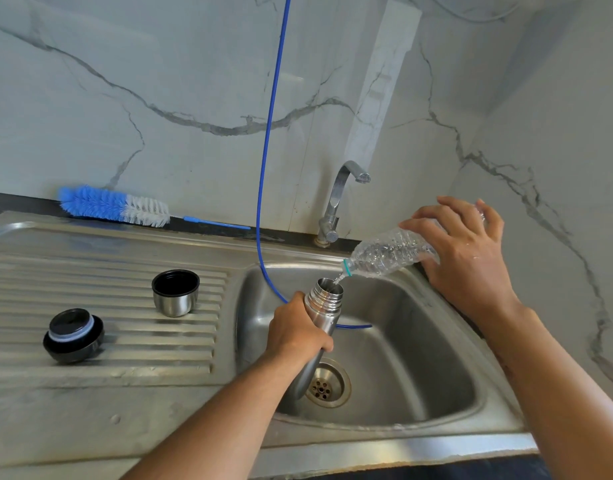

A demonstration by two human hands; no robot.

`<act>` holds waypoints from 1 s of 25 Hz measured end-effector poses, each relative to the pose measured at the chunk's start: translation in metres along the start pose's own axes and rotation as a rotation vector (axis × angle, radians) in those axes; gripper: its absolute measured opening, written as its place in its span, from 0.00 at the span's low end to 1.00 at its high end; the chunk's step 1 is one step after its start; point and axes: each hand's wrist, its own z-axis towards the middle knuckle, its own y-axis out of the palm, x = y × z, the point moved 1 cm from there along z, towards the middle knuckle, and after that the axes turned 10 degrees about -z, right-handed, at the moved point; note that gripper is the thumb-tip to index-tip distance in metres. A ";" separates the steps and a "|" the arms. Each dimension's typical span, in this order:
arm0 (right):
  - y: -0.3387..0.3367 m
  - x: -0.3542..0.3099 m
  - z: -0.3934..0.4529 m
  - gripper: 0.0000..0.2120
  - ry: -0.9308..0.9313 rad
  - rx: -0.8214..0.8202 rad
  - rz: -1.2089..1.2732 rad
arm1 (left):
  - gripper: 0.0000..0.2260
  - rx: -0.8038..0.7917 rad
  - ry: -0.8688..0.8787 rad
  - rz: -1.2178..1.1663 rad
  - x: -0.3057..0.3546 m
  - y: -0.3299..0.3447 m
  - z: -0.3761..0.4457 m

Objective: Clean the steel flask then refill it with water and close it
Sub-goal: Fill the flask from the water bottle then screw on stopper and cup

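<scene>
- Now left hand (296, 329) grips steel flask (324, 306) over sink (419, 358) basin, mouth open.
- Right hand (467, 251) holds tilted plastic bottle (391, 252), water running into flask.
- Cup lid (175, 292) and stopper (73, 336) on drainboard.

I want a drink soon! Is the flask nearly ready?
Halfway. The bottle brush is laid aside, so scrubbing looks finished. Now the left hand holds the flask over the sink while the right hand pours from a plastic bottle. The stopper and cup lid wait on the drainboard.
</scene>
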 end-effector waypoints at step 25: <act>-0.025 -0.012 0.068 0.33 -0.416 -0.097 -0.139 | 0.31 0.010 0.003 -0.001 0.004 -0.003 -0.003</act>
